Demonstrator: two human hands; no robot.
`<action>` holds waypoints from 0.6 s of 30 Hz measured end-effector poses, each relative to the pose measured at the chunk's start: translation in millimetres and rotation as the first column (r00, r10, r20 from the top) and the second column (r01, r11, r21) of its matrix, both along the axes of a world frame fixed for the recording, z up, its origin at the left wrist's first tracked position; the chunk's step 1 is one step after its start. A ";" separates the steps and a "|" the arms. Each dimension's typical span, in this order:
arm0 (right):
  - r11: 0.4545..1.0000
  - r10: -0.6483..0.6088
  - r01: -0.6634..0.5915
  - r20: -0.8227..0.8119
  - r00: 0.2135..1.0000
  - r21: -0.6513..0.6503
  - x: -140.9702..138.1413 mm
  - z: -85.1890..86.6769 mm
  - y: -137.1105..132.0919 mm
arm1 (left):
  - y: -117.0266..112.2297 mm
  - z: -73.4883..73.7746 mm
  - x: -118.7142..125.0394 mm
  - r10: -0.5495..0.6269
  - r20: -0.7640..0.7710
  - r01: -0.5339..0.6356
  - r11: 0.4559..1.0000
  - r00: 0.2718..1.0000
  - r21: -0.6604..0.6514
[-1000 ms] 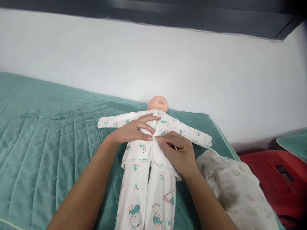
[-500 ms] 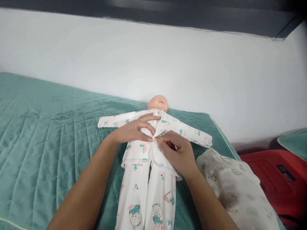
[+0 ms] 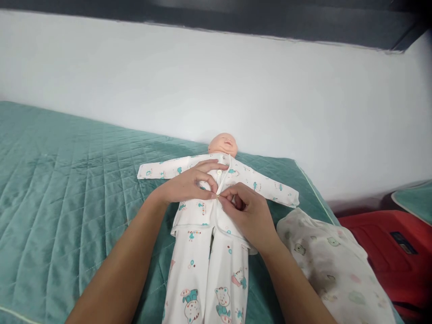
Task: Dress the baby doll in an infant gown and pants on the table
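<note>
A baby doll (image 3: 223, 144) lies on its back, dressed in a white printed baby jacket (image 3: 199, 213) and matching trousers (image 3: 189, 274). Its sleeves stretch out to both sides. My left hand (image 3: 195, 181) lies across the jacket's chest, thumb and forefinger pinching the front edge, the other fingers resting on the cloth. From the other side my right hand (image 3: 248, 211) pinches the opposite front edge at the same spot, fingers curled. A small button sits between the fingertips, mostly hidden. Another button (image 3: 219, 173) shows higher up, near the left fingertips.
Under the doll spreads a green quilted bed cover (image 3: 84, 189), its edge running down to the right. A crumpled white printed cloth (image 3: 330, 265) lies beside my right forearm. Beyond it is a red case-like object (image 3: 394, 256). Behind stands a white wall (image 3: 202, 76) below a dark beam (image 3: 216, 18).
Both hands keep nearly the same place. My right fingertips have shifted slightly at the jacket's edge, and the button between them is now more covered.
</note>
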State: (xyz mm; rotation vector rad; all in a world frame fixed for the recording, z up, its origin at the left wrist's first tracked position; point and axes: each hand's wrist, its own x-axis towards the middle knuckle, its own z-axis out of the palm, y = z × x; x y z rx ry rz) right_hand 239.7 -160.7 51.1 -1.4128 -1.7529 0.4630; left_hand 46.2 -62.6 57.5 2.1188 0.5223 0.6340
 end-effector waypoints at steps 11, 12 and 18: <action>0.995 -0.085 0.084 -0.023 0.996 -0.061 -3.6 1.3 -2.9 | 0.7 1.8 -2.0 -0.037 0.012 0.037 0.998 0.999 -0.043; 0.995 -0.079 0.077 -0.020 0.997 -0.063 -2.9 1.6 -3.0 | 0.7 2.3 -2.2 -0.039 0.013 0.039 0.998 0.999 -0.047; 0.998 -0.029 0.029 0.000 1.000 -0.061 -0.5 1.7 -2.2 | 0.4 2.9 -1.6 -0.028 -0.014 0.028 0.998 1.000 -0.056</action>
